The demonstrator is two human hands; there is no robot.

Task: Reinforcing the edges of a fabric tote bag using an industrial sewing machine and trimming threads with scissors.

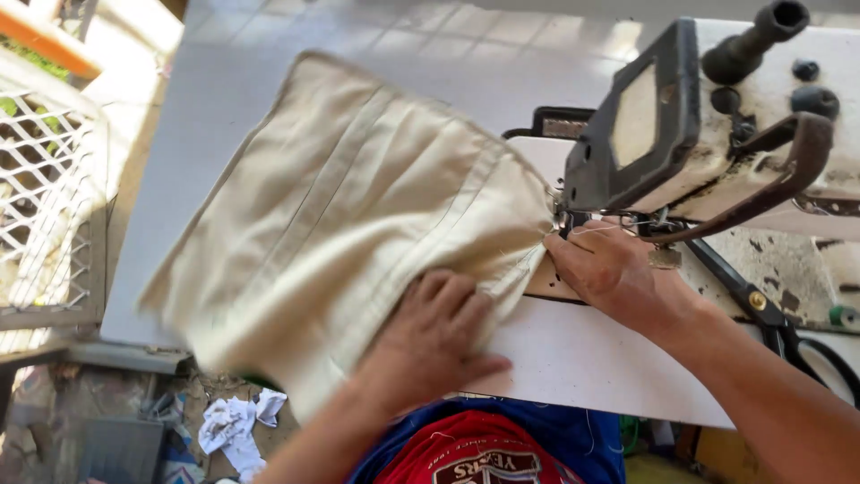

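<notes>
A large beige cloth with stitched seams lies spread over a white sewing table. My left hand presses flat on the cloth's near edge, fingers apart. My right hand pinches the cloth's right corner, right under the head of a worn white and black sewing machine. The needle area is hidden behind my right hand and the machine's head.
Black-handled scissors lie on the machine bed to the right of my right arm. A small green thread spool sits at the far right. A white lattice fence stands on the left. Cloth scraps litter the floor below.
</notes>
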